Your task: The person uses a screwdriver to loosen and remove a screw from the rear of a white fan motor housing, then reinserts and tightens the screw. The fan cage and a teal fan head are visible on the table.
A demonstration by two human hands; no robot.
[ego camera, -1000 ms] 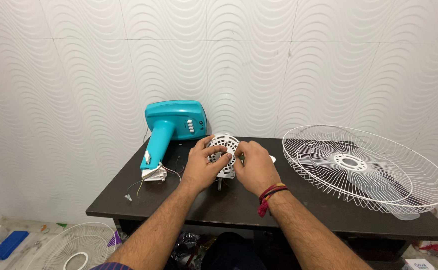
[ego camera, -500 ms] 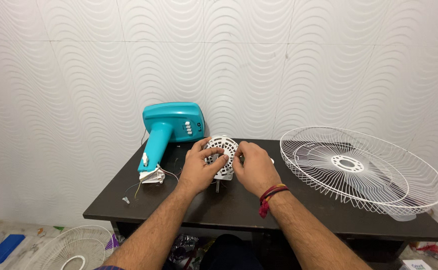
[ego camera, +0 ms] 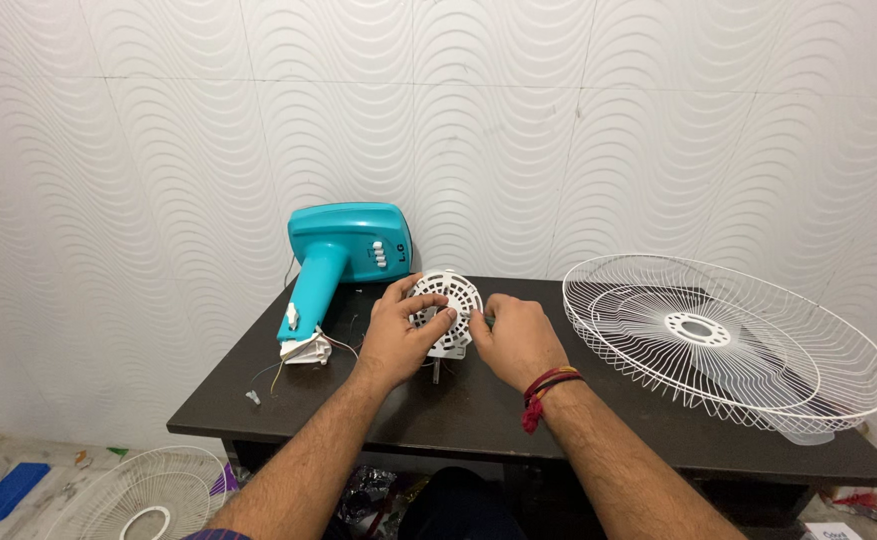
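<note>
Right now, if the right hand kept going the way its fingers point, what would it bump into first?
The right hand points left at the white motor and already seems to touch it. Past that comes the left hand on the other side.

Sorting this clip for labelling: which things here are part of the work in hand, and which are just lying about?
In hand:
white vented motor housing, held by left hand and right hand

Lying about:
teal fan base with loose wires
white wire fan guard on the dark table
second guard and blue object on floor
</note>
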